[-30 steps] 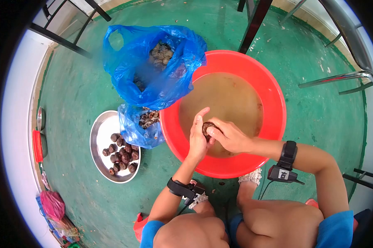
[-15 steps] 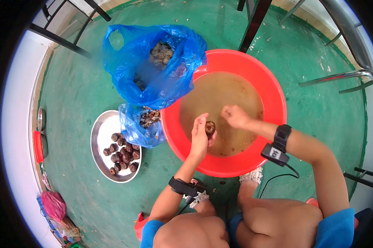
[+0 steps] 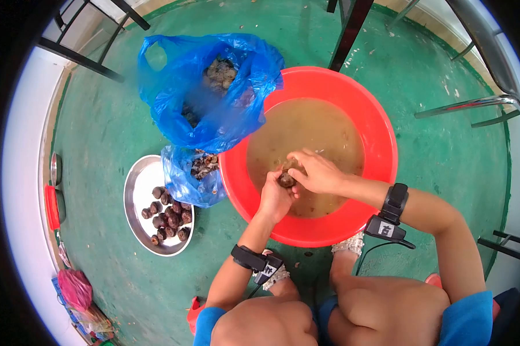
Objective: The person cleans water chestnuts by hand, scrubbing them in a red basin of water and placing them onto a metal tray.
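My left hand (image 3: 274, 199) holds a small dark brown snail (image 3: 286, 180) over the red basin (image 3: 381, 138) of murky brown water. My right hand (image 3: 317, 172) rests on the same snail from the right, its fingers touching it. Both hands hover at the near left part of the basin. A steel plate (image 3: 139, 199) to the left carries several dark snails (image 3: 167, 216). A big blue plastic bag (image 3: 213, 98) with more snails leans against the basin's left rim, and a smaller blue bag (image 3: 185, 179) lies on the plate's edge.
The floor is green (image 3: 444, 150). Black table legs (image 3: 346, 29) stand behind the basin and metal chair legs (image 3: 467, 106) at the right. A pink bag (image 3: 72, 285) lies at the lower left. My knees (image 3: 329, 317) are at the bottom.
My right hand was off over the water half a second ago and has come back onto the snail in my left hand. The view shifted slightly.
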`<state>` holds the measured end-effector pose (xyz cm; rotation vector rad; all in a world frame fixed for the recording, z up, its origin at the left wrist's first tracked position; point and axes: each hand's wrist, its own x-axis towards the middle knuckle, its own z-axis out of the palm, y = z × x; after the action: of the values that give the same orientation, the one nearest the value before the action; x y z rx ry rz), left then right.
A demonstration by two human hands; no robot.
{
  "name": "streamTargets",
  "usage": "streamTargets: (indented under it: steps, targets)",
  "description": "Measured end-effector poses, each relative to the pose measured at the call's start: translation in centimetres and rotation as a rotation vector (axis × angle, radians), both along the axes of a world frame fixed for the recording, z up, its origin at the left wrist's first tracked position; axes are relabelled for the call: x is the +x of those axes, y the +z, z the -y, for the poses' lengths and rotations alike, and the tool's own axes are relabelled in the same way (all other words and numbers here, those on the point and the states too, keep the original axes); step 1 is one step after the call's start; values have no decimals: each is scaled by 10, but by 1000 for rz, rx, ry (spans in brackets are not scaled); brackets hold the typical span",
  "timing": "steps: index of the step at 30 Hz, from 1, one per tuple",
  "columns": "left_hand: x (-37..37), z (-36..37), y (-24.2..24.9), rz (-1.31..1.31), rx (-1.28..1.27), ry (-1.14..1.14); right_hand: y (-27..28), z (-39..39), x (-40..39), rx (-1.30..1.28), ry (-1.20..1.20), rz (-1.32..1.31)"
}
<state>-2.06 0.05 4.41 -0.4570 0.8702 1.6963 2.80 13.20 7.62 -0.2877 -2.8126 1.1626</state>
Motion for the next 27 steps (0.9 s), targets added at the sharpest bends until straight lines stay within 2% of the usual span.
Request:
streamTargets:
  steps: [1,3,4,8,10,11,13,14,16,20,22,23,25,27]
  targets:
    - [1,-1,0,-46,-18,28,-3,-2,1,1,2,0]
    - [6,-4,10,-136,-67,41,5,-6,-3,-461,170,306]
    - [7,-5,14,-226,-114,48,11,-9,-1,-448,256,366]
    - [10,-8,15,-242,-50,23,3,-9,1,-447,206,311]
    - [17,-13,12,-287,-52,20,0,-7,0,-240,128,206]
    - [15,-12,15,-288,-53,19,3,-7,0,-240,127,205]
    - [11,-9,19,-104,77,53,8,-6,1,-411,157,189]
    - [10,-8,19,-104,75,52,6,-4,3,-413,156,188]
    - [8,-7,18,-121,59,81,0,-1,6,-507,183,15]
    - [11,-13,23,-196,10,95,0,4,7,-530,150,96]
    - [12,-17,29,-210,-102,152,-7,12,8,-213,1,-25]
    - [13,-16,27,-210,-104,149,-1,13,6,-215,-1,-26]
    - [17,-13,20,-192,-27,25,10,11,3,-362,-113,255]
    - [14,-9,13,-164,43,-1,-6,9,-1,-416,-119,260]
